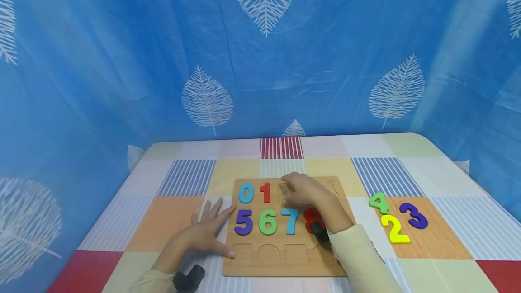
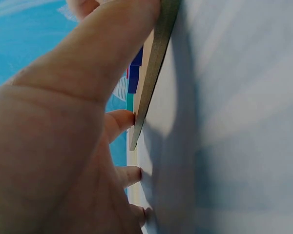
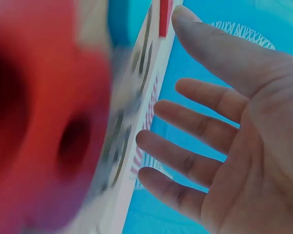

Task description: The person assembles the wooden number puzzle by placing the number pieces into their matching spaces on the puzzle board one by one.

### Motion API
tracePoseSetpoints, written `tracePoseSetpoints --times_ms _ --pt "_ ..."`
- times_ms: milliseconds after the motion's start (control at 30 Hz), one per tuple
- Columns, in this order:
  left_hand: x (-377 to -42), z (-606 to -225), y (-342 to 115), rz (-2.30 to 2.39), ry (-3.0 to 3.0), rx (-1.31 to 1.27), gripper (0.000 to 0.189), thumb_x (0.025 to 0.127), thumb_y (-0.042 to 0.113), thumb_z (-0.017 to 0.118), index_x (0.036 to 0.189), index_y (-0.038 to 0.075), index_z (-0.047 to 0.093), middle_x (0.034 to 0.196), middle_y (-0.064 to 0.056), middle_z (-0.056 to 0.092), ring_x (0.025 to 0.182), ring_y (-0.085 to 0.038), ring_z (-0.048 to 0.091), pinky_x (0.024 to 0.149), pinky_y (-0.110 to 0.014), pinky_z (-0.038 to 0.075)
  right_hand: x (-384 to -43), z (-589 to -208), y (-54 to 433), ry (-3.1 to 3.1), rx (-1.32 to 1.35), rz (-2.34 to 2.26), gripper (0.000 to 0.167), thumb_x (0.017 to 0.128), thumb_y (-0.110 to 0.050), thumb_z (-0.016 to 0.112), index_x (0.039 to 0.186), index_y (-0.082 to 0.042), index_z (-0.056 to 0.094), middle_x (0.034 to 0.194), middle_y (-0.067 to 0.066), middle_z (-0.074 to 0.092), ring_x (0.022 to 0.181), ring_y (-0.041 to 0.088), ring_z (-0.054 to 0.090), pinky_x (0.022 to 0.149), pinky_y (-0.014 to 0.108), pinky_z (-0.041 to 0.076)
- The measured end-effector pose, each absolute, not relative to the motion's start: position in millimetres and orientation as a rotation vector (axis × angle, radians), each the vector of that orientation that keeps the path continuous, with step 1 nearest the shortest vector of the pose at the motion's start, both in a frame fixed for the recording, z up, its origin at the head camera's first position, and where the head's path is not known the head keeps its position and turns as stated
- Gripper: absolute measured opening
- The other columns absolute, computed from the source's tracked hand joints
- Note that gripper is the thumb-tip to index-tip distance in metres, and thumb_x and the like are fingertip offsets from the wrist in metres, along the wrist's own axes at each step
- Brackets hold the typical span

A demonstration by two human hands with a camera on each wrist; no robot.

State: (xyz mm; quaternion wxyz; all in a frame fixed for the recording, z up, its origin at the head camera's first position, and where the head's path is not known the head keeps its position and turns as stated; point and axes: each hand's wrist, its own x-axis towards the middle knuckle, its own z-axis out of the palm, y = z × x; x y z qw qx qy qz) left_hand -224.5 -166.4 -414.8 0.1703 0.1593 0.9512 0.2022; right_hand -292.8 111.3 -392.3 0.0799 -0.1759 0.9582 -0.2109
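A wooden number puzzle board (image 1: 281, 269) lies on the table. My left hand (image 1: 203, 234) is spread at its left side, thumb on the board and a fingertip at the edge; in the left wrist view the thumb (image 2: 93, 53) crosses the board's side. Over the upper row, right of the red 1 (image 1: 265, 192), hovers my right hand (image 1: 307, 191). The right wrist view shows its fingers (image 3: 185, 161) extended, with nothing in them. Below it sits the red 8 (image 1: 312, 217), partly hidden by the wrist. Beside that are the blue 7 (image 1: 291, 220), green 6 (image 1: 267, 222) and purple 5 (image 1: 243, 222).
A light blue 0 (image 1: 246, 193) sits at the board's upper left. Right of the board, loose on the checked cloth (image 1: 427, 270), lie a green 4 (image 1: 379, 203), a yellow 2 (image 1: 395, 229) and a dark blue 3 (image 1: 414, 216). A blue leaf-print curtain (image 1: 317, 80) hangs behind.
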Motion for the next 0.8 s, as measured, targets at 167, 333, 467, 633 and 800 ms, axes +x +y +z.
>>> tracePoseSetpoints --times_ms 167,333,467,633,800 --pt "-225.5 -415.8 -166.5 0.575 2.703 0.467 0.11 0.056 0.059 0.076 0.145 0.018 0.024 0.151 -0.024 0.005 0.134 -0.051 -0.007 0.095 -0.076 -0.005 -288.2 -391.5 135.7 2.894 -0.548 -0.584 0.06 0.074 -0.024 0.074 0.127 -0.005 0.052 0.12 0.012 0.057 0.112 0.03 0.052 0.095 0.047 0.043" --pt "-225.4 -415.3 -166.5 0.578 2.706 0.466 0.111 0.056 0.059 0.076 0.144 0.017 0.025 0.151 -0.025 0.006 0.134 -0.052 -0.007 0.094 -0.076 -0.005 -283.3 -388.7 161.0 2.928 -0.615 -0.473 0.059 0.076 -0.026 0.072 0.126 -0.001 0.052 0.122 0.017 0.056 0.114 0.037 0.05 0.096 0.051 0.041" --pt "-224.9 -415.6 -167.7 0.576 2.71 0.465 0.111 0.056 0.06 0.076 0.144 0.016 0.024 0.151 -0.025 0.006 0.133 -0.053 -0.006 0.094 -0.077 -0.005 -276.7 -388.9 180.4 2.92 -0.592 -0.468 0.06 0.077 -0.027 0.072 0.126 0.0 0.051 0.126 0.019 0.054 0.118 0.039 0.046 0.098 0.053 0.038" --pt "-224.6 -416.0 -168.8 0.57 2.71 0.459 0.112 0.055 0.06 0.075 0.145 0.017 0.024 0.151 -0.025 0.005 0.133 -0.053 -0.007 0.094 -0.077 -0.005 -264.5 -391.8 207.4 2.947 -0.521 -0.433 0.061 0.075 -0.029 0.073 0.125 0.0 0.051 0.123 0.019 0.055 0.113 0.039 0.05 0.093 0.053 0.043" --pt "-225.7 -415.9 -167.8 0.573 2.704 0.463 0.112 0.056 0.061 0.075 0.145 0.019 0.023 0.151 -0.024 0.004 0.134 -0.052 -0.008 0.094 -0.076 -0.007 -248.9 -390.9 235.1 2.98 -0.405 -0.385 0.062 0.072 -0.029 0.075 0.123 -0.002 0.053 0.12 0.022 0.054 0.109 0.042 0.05 0.087 0.056 0.045"
